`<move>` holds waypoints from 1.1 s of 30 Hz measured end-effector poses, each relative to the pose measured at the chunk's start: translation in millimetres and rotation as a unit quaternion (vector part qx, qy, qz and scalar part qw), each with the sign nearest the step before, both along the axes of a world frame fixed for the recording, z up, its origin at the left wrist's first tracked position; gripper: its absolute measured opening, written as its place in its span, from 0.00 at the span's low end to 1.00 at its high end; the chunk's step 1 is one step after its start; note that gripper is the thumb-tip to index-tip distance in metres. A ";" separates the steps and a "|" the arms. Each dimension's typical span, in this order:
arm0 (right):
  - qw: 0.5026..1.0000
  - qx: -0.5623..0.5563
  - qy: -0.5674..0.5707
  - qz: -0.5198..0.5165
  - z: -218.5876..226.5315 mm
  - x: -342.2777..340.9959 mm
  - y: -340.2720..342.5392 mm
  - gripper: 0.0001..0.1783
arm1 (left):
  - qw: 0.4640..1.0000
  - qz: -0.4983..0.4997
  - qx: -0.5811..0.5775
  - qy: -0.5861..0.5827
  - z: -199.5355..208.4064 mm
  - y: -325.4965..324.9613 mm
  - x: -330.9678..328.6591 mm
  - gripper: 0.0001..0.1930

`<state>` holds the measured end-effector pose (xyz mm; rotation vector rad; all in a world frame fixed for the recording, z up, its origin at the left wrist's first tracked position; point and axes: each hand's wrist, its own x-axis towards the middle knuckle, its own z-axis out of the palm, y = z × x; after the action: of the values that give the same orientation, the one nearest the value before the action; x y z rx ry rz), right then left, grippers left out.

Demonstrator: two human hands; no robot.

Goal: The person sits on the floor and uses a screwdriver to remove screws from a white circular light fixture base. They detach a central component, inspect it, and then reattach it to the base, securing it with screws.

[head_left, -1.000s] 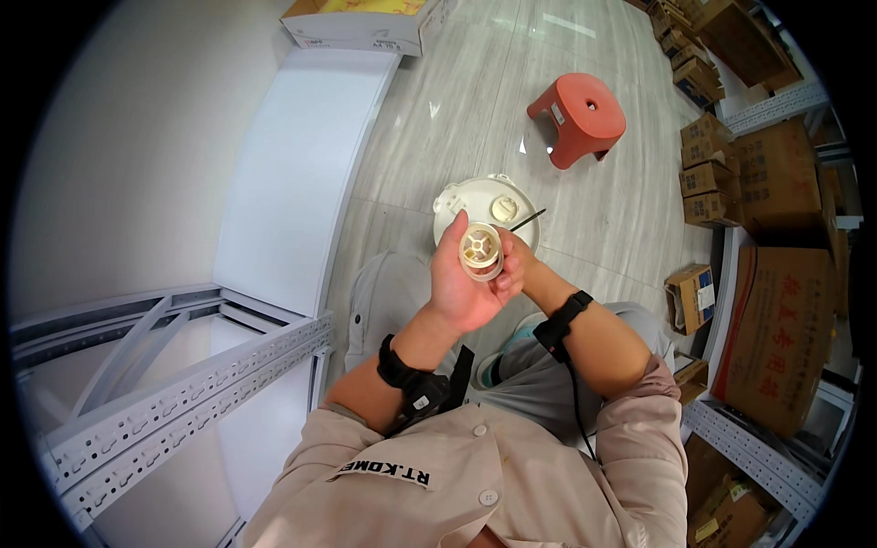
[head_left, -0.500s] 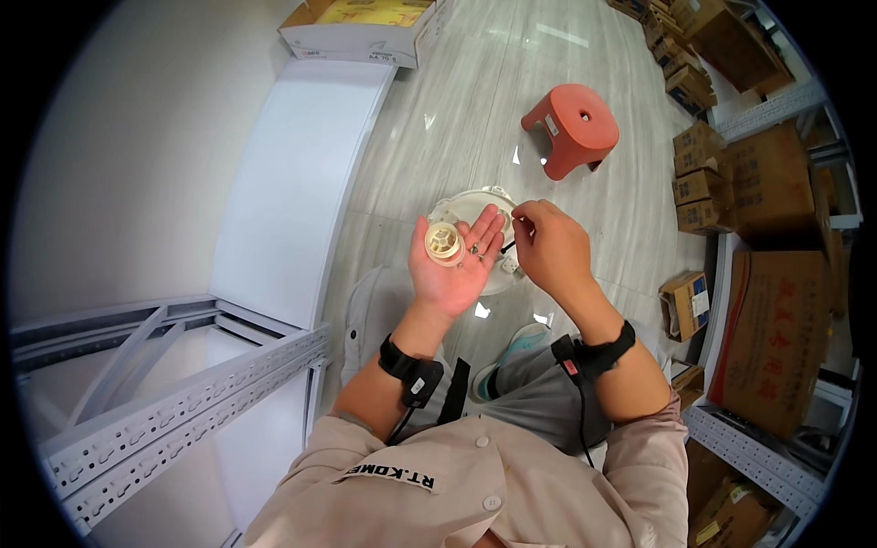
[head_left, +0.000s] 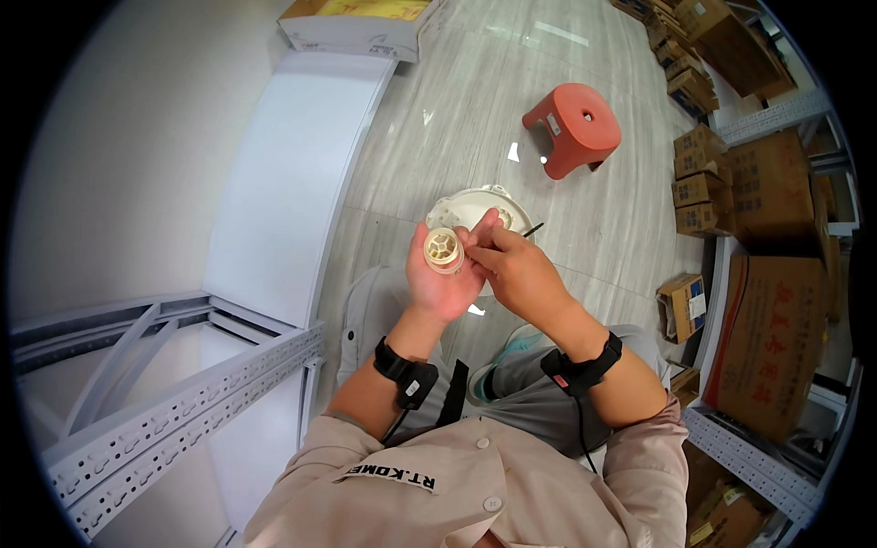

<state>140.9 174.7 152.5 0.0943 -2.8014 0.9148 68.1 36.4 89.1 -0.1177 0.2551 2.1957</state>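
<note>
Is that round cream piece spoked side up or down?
Spoked side up: the round cream piece lies in the left hand, spokes showing from above.

Left hand (head_left: 440, 285) palm upward, right hand (head_left: 526, 270) angled in toward it, right fingers (head_left: 487, 256) curled

Two hands (head_left: 445, 294) (head_left: 523, 277), two wristbands (head_left: 391, 360) (head_left: 596, 369), one spoked cup (head_left: 443, 247), one tray (head_left: 468, 207), one stool (head_left: 586, 128) show.

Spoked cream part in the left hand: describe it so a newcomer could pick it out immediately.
From the red stool, go down and left in the picture past the pale round tray to the upturned left hand. In it rests the small cream part, round and cup-like. Unlike the wide, shallow tray, it has spokes across its opening.
</note>
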 end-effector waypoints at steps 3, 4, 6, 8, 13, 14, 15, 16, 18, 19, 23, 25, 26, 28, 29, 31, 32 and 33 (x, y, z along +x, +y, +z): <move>0.999 0.024 0.024 0.009 -8.6 -1.6 0.6 0.15 | 1.000 -0.003 0.005 0.004 0.2 -0.7 -0.8 0.38; 0.999 0.039 0.032 0.005 -9.1 -2.1 -1.8 0.14 | 1.000 -0.004 0.007 0.017 -1.1 -0.5 -1.0 0.38; 0.998 0.056 0.027 0.004 -8.6 -2.6 -6.6 0.12 | 1.000 -0.005 0.007 0.028 -2.6 -1.3 -1.0 0.38; 0.998 0.062 0.001 0.009 -5.4 -2.5 -9.7 0.11 | 1.000 -0.005 0.007 0.023 -3.3 -1.6 0.2 0.38; 1.000 0.031 0.005 0.000 -3.9 -4.5 -11.9 0.12 | 1.000 -0.010 0.009 0.015 -0.9 -2.1 -1.6 0.38; 1.000 0.026 0.000 0.001 -3.4 -4.5 -11.5 0.12 | 1.000 -0.015 0.015 0.009 -0.3 -2.4 -2.5 0.38; 0.999 0.034 -0.008 0.004 -3.3 -4.6 -10.8 0.12 | 1.000 -0.018 0.012 0.007 1.0 -2.3 -2.7 0.38; 0.999 0.042 -0.017 0.006 -3.2 -4.6 -9.9 0.13 | 1.000 -0.021 0.010 0.005 3.1 -2.2 -2.9 0.38; 0.998 0.060 -0.023 0.008 -3.5 -4.7 -11.1 0.15 | 1.000 -0.023 0.012 0.003 3.3 -3.5 -2.9 0.38; 0.997 0.071 -0.020 0.007 -3.0 -5.1 -12.3 0.16 | 1.000 -0.022 0.018 0.004 2.6 -3.8 -3.3 0.38; 0.986 0.162 0.033 -0.011 -8.6 -3.4 -19.3 0.21 | 0.999 -0.025 0.026 -0.007 1.3 -1.3 -4.2 0.38; 0.986 0.167 0.007 -0.018 -7.8 -4.8 -23.0 0.22 | 0.999 -0.019 0.030 -0.005 0.0 -1.8 -5.1 0.38; 0.985 0.171 -0.006 -0.023 -7.4 -5.1 -23.8 0.22 | 0.999 -0.017 0.032 -0.004 1.0 -1.9 -5.6 0.38; 0.987 0.160 -0.003 -0.023 -8.6 -5.7 -21.4 0.22 | 0.999 -0.021 0.013 -0.025 5.3 -3.1 -6.7 0.39; 0.988 0.154 -0.001 -0.023 -9.0 -6.5 -20.3 0.23 | 0.999 -0.021 0.004 -0.035 7.5 -3.8 -7.6 0.40; 0.989 0.148 -0.001 -0.021 -9.3 -7.5 -19.6 0.22 | 0.999 -0.022 0.018 -0.031 7.0 -4.3 -8.9 0.39; 0.989 0.145 -0.001 -0.020 -9.4 -7.7 -19.7 0.22 | 0.999 -0.023 0.025 -0.029 6.8 -4.6 -9.2 0.39; 0.990 0.143 0.003 -0.022 -9.4 -8.1 -20.1 0.22 | 0.999 -0.023 0.029 -0.032 6.8 -5.2 -9.3 0.39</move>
<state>132.8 154.6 143.1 0.0756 -2.8961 0.4981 58.7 31.2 95.9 -0.1479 0.1566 2.1483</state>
